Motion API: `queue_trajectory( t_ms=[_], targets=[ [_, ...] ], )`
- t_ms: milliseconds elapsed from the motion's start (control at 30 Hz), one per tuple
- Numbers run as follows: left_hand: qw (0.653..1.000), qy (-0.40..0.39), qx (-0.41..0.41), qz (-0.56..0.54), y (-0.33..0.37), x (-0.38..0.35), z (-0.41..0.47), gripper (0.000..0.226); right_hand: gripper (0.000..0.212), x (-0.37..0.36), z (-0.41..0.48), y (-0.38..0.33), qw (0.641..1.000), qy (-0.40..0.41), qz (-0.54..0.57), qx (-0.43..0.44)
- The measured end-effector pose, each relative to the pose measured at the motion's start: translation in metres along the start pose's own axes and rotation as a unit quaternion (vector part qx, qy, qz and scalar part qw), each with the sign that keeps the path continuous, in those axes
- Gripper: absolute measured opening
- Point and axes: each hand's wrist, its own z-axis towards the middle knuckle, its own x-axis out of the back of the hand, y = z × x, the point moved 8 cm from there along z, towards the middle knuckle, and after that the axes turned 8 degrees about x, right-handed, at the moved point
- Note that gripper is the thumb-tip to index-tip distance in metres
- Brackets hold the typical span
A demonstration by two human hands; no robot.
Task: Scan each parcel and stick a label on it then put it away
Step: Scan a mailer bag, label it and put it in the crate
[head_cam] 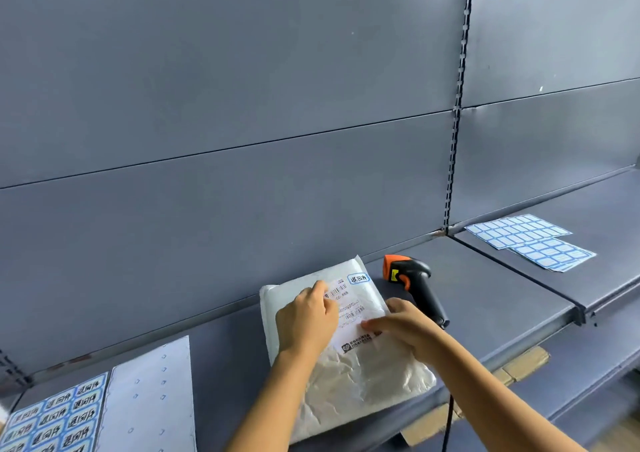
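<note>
A white padded parcel (349, 382) lies flat on the grey shelf (485, 295), with a printed shipping label on its upper half and a small blue-edged sticker (358, 278) at its top right corner. My left hand (306, 320) rests on the parcel's left side, fingers bent over the label's edge. My right hand (405, 328) lies on the label's lower right, fingers flat and together. A black and orange barcode scanner (412, 283) lies on the shelf just right of the parcel, untouched.
Sheets of blue-edged stickers (52, 417) with printed characters lie at the lower left beside a used backing sheet (149, 399). Blank blue label sheets (530, 240) lie at the far right. The scanner cable hangs over the shelf's front edge. Cardboard (519, 365) shows below.
</note>
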Motion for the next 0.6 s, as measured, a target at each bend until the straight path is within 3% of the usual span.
queue_trajectory(
  t_ms=[200, 333, 433, 600],
  targets=[
    [0.985, 0.06, 0.131, -0.095, -0.071, 0.032, -0.032, 0.01, 0.04, 0.013, -0.015, -0.004, 0.995, 0.055, 0.078, 0.027],
    [0.978, 0.054, 0.176, -0.096, -0.095, 0.03, -0.059, 0.011, 0.037, 0.033, -0.038, -0.018, 0.986, 0.081, 0.129, 0.066],
    [0.979, 0.051, 0.166, -0.107, -0.078, 0.03, -0.076, 0.011, 0.034, 0.069, -0.067, -0.025, 0.981, 0.104, 0.141, 0.088],
    [0.986, 0.016, 0.085, -0.141, 0.013, 0.01, -0.112, 0.012, 0.032, 0.173, -0.145, -0.013, 0.969, 0.168, 0.151, 0.097]
  ],
)
